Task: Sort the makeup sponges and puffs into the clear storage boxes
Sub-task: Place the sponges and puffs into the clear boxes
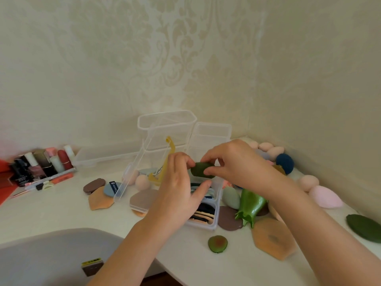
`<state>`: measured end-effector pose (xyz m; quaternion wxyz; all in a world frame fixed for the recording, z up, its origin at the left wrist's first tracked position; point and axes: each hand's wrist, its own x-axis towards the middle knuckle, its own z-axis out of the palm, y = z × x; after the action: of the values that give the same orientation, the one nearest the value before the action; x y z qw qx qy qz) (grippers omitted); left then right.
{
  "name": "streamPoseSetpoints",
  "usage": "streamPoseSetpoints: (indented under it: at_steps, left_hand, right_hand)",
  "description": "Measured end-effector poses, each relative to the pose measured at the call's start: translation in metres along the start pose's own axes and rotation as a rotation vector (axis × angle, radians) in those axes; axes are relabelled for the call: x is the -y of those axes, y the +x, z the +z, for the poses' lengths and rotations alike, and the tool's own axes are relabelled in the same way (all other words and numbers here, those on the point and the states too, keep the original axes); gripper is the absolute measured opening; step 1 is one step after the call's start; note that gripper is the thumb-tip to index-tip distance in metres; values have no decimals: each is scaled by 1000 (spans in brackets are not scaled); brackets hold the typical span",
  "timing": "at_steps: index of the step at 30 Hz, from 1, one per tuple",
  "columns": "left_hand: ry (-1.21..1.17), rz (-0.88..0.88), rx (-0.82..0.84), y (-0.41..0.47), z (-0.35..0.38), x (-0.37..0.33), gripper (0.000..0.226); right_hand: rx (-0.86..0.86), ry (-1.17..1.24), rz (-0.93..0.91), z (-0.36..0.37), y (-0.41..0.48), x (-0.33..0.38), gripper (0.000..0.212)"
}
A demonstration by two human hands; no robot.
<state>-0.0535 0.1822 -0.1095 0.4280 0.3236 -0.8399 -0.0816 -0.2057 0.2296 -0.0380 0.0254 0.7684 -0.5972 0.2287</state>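
Head view: both my hands on one dark green puff [203, 170].
My right hand [237, 165] pinches it between thumb and fingers, my left hand [178, 189] curls fingers on its left end, just above the clear box [215, 223] of stacked puffs [203, 215].

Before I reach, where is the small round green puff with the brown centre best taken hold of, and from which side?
Take the green puff by its rim, from straight above: thumb on the near edge, fingers on the far edge. It lies flat and thin on the table, apart from the clear box and the peach puff, so the rim is free all round.
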Motion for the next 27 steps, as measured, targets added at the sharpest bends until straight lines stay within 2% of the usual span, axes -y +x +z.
streamPoseSetpoints:
  at_steps: [5,9,11,13,15,17,20,23,25,27]
  left_hand:
    - [21,-11,45,-2,-1,-1,45]
    - [109,10,127,0,-5,-7,31]
    - [146,24,156,2,-4,-8,28]
    - [168,71,173,3,-2,-4,36]
    - [163,93,171,5,-1,0,43]
    - [157,88,170,6,1,3,47]
    - [127,83,169,9,4,4,47]
    - [37,70,198,13,4,6,47]
    - [-12,62,207,13,3,6,49]
    - [-27,54,208,13,2,6,51]
  right_hand:
    - [115,-319,-119,15,3,4,31]
    - [184,-152,-51,3,-2,6,27]
    - [146,63,43,-10,-5,5,22]
    - [-3,150,174,-20,-4,-8,20]
    - [-194,17,356,-27,-1,-34,21]
    - [-250,-140,592,-31,-1,-65,19]
    - [22,-248,898,-32,-7,-100,31]
    - [325,-325,964,-25,-13,-112,44]
    - [396,-320,950,-22,-14,-113,45]
    - [378,-281,961,-22,-14,-112,44]
